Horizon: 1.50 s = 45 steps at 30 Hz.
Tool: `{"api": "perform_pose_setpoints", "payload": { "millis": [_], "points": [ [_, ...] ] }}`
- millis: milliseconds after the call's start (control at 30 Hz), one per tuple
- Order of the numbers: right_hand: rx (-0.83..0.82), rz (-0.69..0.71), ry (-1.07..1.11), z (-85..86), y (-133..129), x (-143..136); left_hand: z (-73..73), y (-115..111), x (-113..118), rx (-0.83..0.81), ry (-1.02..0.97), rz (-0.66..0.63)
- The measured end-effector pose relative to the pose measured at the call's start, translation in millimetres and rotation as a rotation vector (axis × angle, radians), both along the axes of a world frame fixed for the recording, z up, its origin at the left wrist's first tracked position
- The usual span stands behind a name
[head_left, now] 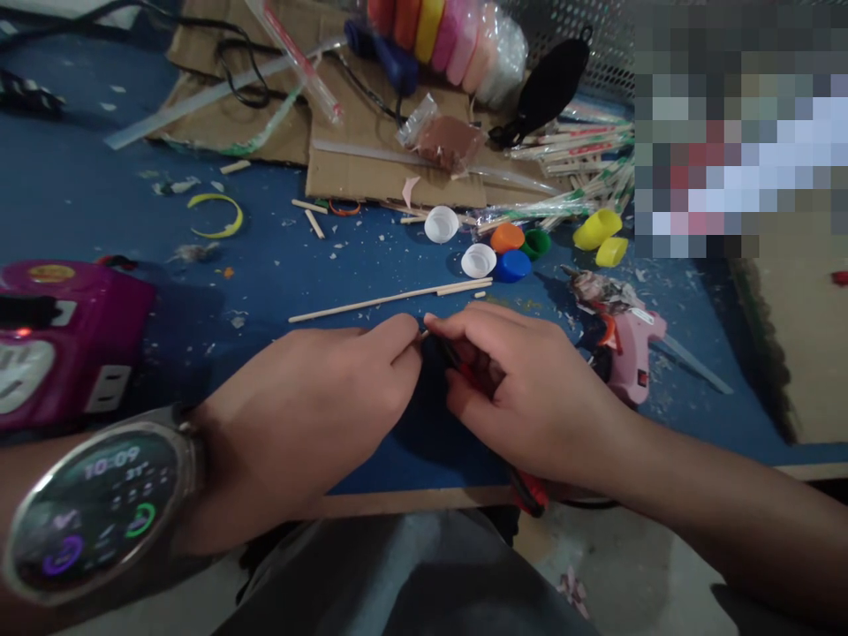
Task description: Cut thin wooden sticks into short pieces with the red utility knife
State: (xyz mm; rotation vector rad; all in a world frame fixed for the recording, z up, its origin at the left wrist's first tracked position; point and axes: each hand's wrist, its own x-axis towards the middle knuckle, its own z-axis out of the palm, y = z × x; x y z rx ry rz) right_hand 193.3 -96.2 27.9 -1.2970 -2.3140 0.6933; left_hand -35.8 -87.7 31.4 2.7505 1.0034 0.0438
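My left hand [344, 380], a watch [99, 503] on its wrist, is closed in a pinch at the middle of the table's front. A short bit of thin wooden stick [425, 334] shows at its fingertips, mostly hidden by them. My right hand [523, 380] is wrapped round red-and-black pliers [528, 493], whose jaws lie close to that stick. Whether the jaws touch it I cannot tell. Just beyond both hands lie a long thin wooden stick [364, 305] and shorter stick pieces [464, 286] at its right end.
A pink glue gun [632, 362] lies at the right, a magenta power box [79, 336] at the left. Bottle caps [513, 265], bundled sticks [576, 150], cardboard [390, 177] and bagged coloured clay [443, 35] cover the back. Scraps dot the blue table [258, 256].
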Motion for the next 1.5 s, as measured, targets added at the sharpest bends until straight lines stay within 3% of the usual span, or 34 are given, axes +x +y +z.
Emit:
{"api": "perform_pose_setpoints", "payload": {
  "millis": [100, 333, 533, 767, 967, 1267, 1500],
  "points": [
    [-0.001, -0.021, 0.029, 1.0, -0.5, 3.1, 3.9, 2.2, 2.6, -0.010, 0.212, -0.008],
    [0.011, -0.058, 0.028, 8.5, -4.2, 11.5, 5.6, 4.5, 4.0, -0.114, 0.253, 0.014],
    [-0.011, -0.033, 0.017, 9.1, -5.7, 14.1, -7.1, 0.3, -4.4, 0.054, 0.093, 0.006],
    [-0.037, -0.021, 0.008, 9.5, -8.7, 15.9, -0.6, 1.2, -5.5, 0.093, -0.002, -0.027],
    [-0.062, -0.004, 0.018, 9.4, -10.5, 14.6, -5.1, -0.7, -6.1, 0.107, -0.043, -0.040],
    [-0.068, 0.004, -0.008, 11.3, -12.3, 10.8, -0.5, 0.5, -0.1, -0.016, 0.114, -0.051],
    [-0.082, 0.017, -0.032, 6.3, -7.7, 7.6, -0.4, 1.1, 0.0, -0.003, 0.045, -0.051]
  ]
}}
